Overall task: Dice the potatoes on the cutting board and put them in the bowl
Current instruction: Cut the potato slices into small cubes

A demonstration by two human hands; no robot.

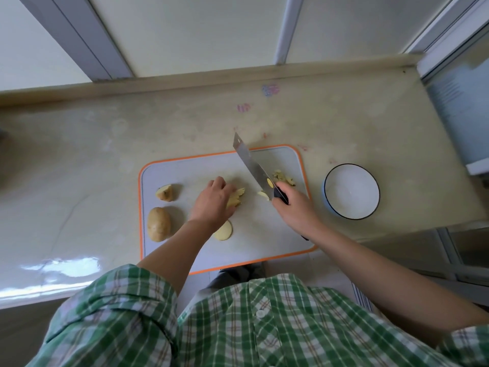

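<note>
The left hand [213, 201] seems to clasp the sliced potato [236, 197] on the cutting board [185, 168], with a whole potato [158, 223] left of it by the board's edge. The right hand [293, 205] grips the knife [251, 165] over open board between the hands; the bowl [352, 192] stands right of it, past the edge

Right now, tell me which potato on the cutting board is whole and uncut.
The whole potato near-left on the cutting board, skin all round. The chunk behind it shows a cut face; the left hand holds slices.
</note>
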